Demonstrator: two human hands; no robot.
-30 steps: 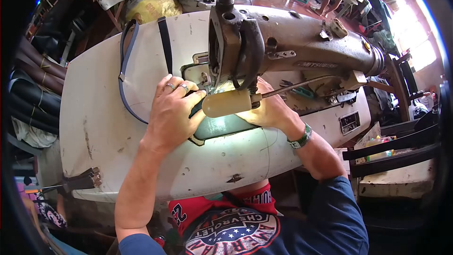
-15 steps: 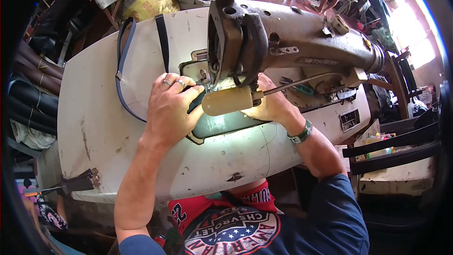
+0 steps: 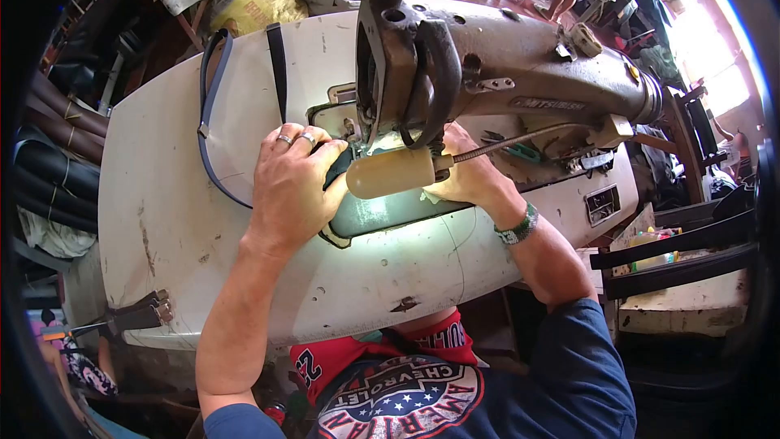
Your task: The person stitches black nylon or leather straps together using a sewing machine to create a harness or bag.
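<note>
My left hand [image 3: 294, 183], with rings on its fingers, is closed on a dark strap [image 3: 279, 73] just left of the sewing machine's needle area. Part of the strap shows between thumb and fingers; the rest is under the hand. A long loop of blue-black strap [image 3: 205, 126] with a small slider curves over the table to beneath this hand. The brown sewing machine [image 3: 520, 65] arches overhead. My right hand [image 3: 467, 175] rests on the machine bed behind the pale work lamp [image 3: 392, 173]; its fingertips and anything in them are hidden.
The white table [image 3: 187, 252] carries the machine. Green-handled snips [image 3: 520, 150] lie in the recess behind my right wrist. Dark straps with metal ends [image 3: 142, 313] lie at the left front corner. Rolls of material [image 3: 61, 175] stand at left, and a wooden bench [image 3: 682, 301] at right.
Both hands stay in nearly the same places beside the needle area. My left hand's fingers have shifted very slightly; the straps look almost unmoved.
</note>
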